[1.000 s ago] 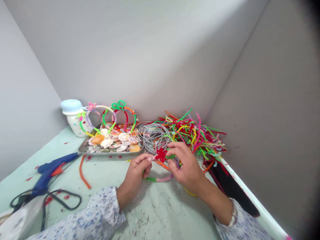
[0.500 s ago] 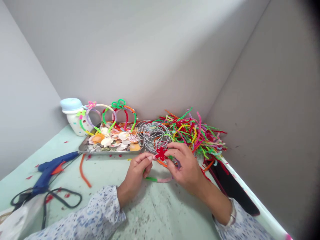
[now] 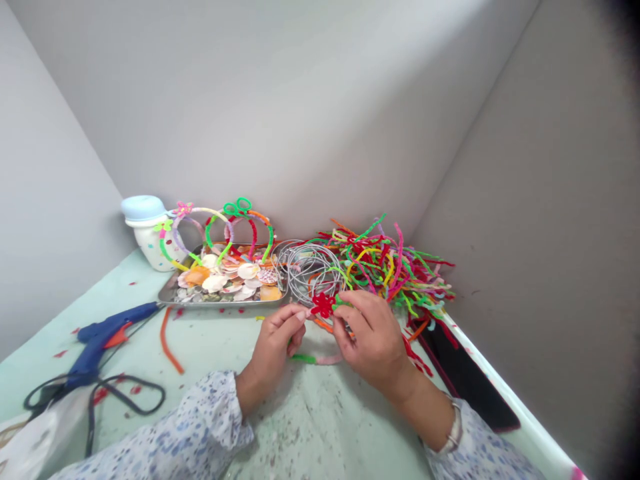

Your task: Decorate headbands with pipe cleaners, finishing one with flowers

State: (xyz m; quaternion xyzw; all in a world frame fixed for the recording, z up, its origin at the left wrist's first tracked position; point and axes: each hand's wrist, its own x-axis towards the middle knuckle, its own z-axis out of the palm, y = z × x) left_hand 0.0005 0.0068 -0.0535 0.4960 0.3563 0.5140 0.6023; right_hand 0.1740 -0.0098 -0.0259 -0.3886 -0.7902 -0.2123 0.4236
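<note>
A small red pipe-cleaner flower (image 3: 323,305) is held up between my two hands. My left hand (image 3: 277,340) is closed, with thumb and forefinger pinching the flower's left edge. On the flower's right side, my right hand (image 3: 373,337) pinches a short bit of green pipe cleaner (image 3: 342,302), its fingertips partly hiding it. Below the hands shows part of a band wrapped in green and pink pipe cleaner (image 3: 305,359). Its ends pass behind my hands, and I cannot tell whether it is held or lies on the table.
A metal tray of seashells (image 3: 223,305) stands ahead, with wrapped headbands (image 3: 254,237) on it. Beside it are coiled wire (image 3: 300,280) and a heap of pipe cleaners (image 3: 395,267). A blue glue gun (image 3: 95,343) with its cord lies left; a dark phone-like slab (image 3: 475,380) lies right.
My right hand has shifted slightly right and its fingers have drawn closer together, showing more green beside the flower. The left hand stays in place.
</note>
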